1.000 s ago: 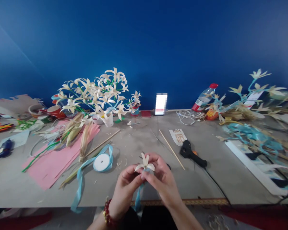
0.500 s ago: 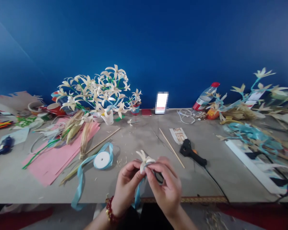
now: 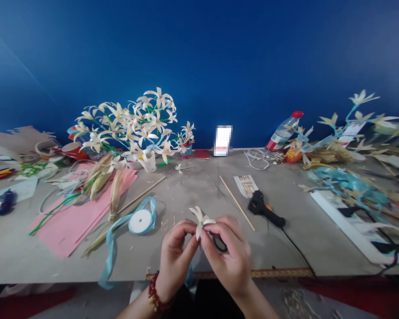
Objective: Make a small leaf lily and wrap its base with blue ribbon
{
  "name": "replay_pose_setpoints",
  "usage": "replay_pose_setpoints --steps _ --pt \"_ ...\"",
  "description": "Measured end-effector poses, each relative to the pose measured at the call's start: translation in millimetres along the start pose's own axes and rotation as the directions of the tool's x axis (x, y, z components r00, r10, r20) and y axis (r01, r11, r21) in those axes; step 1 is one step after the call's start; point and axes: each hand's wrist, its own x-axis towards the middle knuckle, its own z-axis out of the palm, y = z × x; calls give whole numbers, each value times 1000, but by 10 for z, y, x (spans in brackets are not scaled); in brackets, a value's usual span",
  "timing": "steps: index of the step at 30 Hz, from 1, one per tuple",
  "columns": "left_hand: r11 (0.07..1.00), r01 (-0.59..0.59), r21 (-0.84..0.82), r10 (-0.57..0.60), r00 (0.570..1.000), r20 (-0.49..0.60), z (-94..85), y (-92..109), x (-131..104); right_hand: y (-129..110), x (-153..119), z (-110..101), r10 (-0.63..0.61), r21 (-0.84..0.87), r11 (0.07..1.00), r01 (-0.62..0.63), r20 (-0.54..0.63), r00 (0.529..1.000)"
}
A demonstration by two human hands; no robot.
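Two bare hands meet over the near part of the grey table (image 3: 146,261), with one pale flower (image 3: 200,221) between them. The left hand (image 3: 174,254) pinches its base with thumb and fingers; the right hand (image 3: 232,261) grips it from the other side, fingertips close to the left thumb. The petals stick out above the fingers, tilted rather than upright. The right hand's knuckles are blurred, so that hand seems to be moving, and I take it that the flower is being turned or shaped at its base.

Just below the flower, a bit of blue ribbon (image 3: 189,277) shows between the wrists. A dark ring-shaped thing lies partly behind the right hand, too hidden to name. Left of the flower is a white spool (image 3: 134,223) with blue ribbon around it; farther left lie pink sheets (image 3: 60,235). Right of it are a thin wooden stick (image 3: 237,204) and a black glue gun (image 3: 267,213).

Beyond the flower, to the left, stand many similar blooms (image 3: 119,116); to the right, a bottle (image 3: 276,141) leans, its red-and-white label too small to read. Brown marks on a pale packet (image 3: 248,186) cannot be read either, and the bright screen (image 3: 223,141) is pixelated.
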Motion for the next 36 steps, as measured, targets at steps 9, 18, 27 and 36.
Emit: replay_pose_setpoints --steps 9,18,27,36 --pt "978 -154 144 151 988 29 27 38 18 11 34 14 -31 -3 1000 31 -45 998" --pt "916 -320 242 331 944 -5 -34 45 19 63 48 -30 58 87 995 -50 -90 994" --pt "818 -460 344 469 881 63 42 82 -3 74 7 -12 78 112 992 -65 -113 991" --pt "805 -458 377 475 878 53 56 91 -9 77 -21 19 113 197 976 -93 -90 990"
